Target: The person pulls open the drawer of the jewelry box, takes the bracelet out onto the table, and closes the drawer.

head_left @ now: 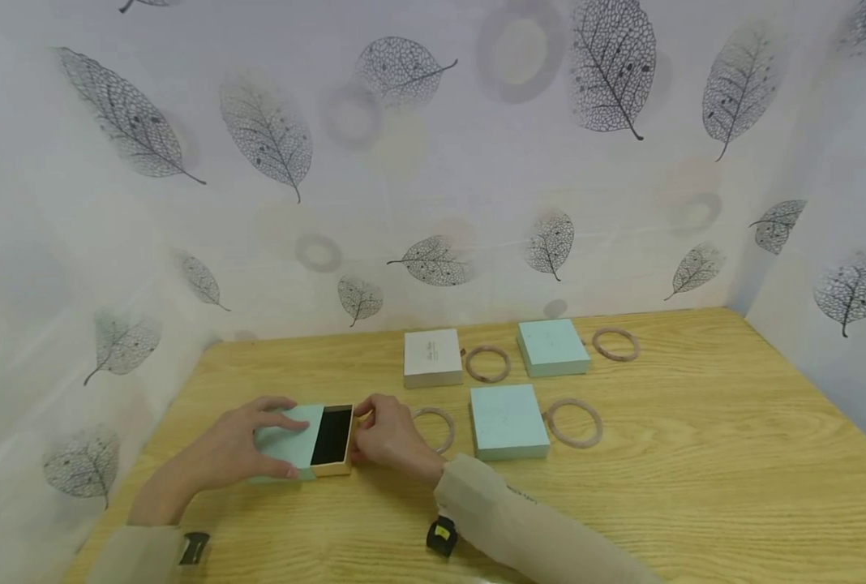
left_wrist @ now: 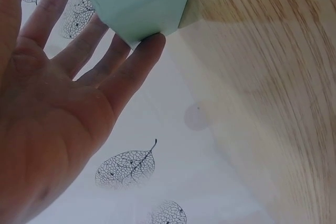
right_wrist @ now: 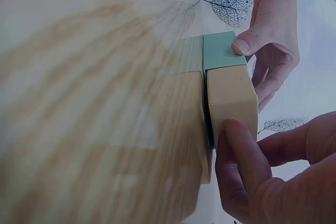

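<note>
A mint-green drawer-style gift box lies near the table's left front, its sleeve on the left and its cream drawer partly out on the right. Black lining shows inside the drawer. My left hand grips the sleeve between thumb and fingers. At the drawer's outer end, my right hand pinches the wall. In the right wrist view, fingers and thumb meet the cream drawer near its lower end. The left wrist view shows fingertips against the green sleeve.
A white box and two mint boxes, one at the back and one nearer, stand to the right. Pale bangles lie beside them, including one partly hidden by my right hand. A leaf-patterned curtain bounds the table's back.
</note>
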Motion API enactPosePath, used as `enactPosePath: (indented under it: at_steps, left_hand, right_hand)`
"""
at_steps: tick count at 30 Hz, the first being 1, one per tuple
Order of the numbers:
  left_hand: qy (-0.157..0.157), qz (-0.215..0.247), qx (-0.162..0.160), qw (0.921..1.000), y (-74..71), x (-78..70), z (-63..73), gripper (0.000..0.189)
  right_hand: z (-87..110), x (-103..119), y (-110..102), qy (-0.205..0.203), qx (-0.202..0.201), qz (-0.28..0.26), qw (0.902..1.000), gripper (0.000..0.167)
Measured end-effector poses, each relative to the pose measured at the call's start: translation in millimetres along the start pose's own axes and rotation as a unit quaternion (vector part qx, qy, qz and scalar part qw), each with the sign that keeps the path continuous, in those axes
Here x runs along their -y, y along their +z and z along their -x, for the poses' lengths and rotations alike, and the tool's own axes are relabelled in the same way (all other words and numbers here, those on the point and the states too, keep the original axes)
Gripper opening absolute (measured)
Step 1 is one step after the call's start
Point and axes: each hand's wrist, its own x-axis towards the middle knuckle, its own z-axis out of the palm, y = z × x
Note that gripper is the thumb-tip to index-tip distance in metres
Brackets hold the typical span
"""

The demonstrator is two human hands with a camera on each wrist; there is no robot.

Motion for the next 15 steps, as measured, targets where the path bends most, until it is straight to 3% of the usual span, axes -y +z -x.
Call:
enactPosePath:
  at_steps: [15]
  left_hand:
    - [-0.006, -0.005, -0.002, 1.0000, 0.4, -0.9, 0.1, 0.062]
  right_hand:
    - [0.5, 1.3, 0.6, 0.000, 0.000, 0.002, 1.0000, 0.030]
